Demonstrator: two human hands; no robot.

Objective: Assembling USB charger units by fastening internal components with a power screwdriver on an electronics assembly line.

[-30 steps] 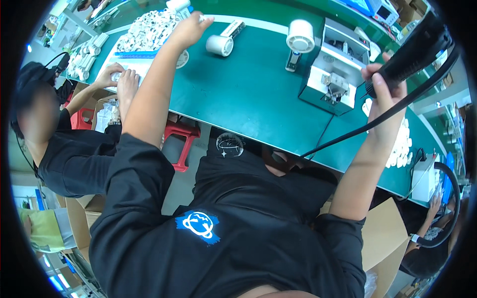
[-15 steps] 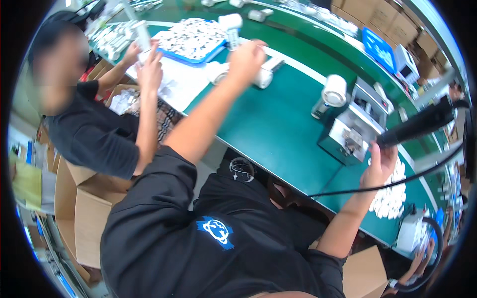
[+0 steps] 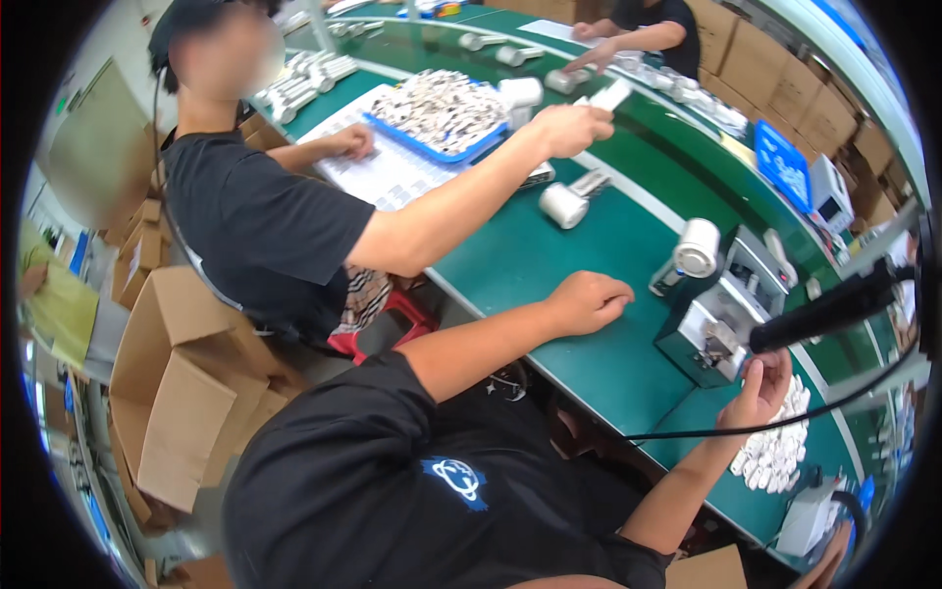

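Over bench [image 3: 613, 363]: blk tube [image 3: 824, 311], long axis pts down-left; L hand [image 3: 587, 302] loosely open, R hand [image 3: 760, 388] near tip (grip unclear).

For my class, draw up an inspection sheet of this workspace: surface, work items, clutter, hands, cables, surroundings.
Surface: smooth green tabletop.
Work items: grey boxy metal machine; white round-headed plastic device beside it; black cylindrical tool.
Clutter: pile of flat white plastic parts; blue plastic tray, heaped.
Hands: left hand loosely curled, no held thing visible; right hand at the tool's lower end, grip unclear.
Cables: thin black cable crossing the right wrist in view.
Surroundings: open brown cardboard box; co-worker in black.
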